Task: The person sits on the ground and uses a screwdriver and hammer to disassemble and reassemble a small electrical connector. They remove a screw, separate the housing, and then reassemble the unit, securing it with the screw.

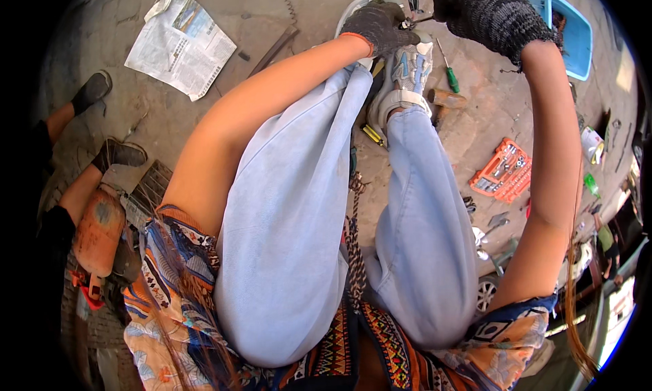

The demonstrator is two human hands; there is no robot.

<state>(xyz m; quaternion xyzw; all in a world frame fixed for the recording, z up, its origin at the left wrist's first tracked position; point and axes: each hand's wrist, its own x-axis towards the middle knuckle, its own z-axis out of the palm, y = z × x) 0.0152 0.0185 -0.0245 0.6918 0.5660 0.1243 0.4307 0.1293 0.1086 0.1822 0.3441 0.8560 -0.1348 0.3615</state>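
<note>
My left hand (373, 28), in a dark knit glove with an orange cuff, is closed at the fingertips around a small dark piece (407, 24) just beyond my shoe. Its fingers hide most of that piece. My right hand (494, 19), in a matching grey-black glove, is closed around a thin dark rod-like tool (426, 19) that points left to the small piece. The tool's handle is hidden in the glove. Behind the left hand shows part of a pale round rim (348, 14). A green-handled screwdriver (449, 72) lies on the ground below the hands.
A hammer (447, 98) lies beside my shoe (411, 68). An orange socket set case (504, 170) lies open at right. A blue bin (569, 38) stands beyond my right hand. Newspaper (182, 46) and a metal bar (274, 50) lie at left, near another person's feet (92, 92).
</note>
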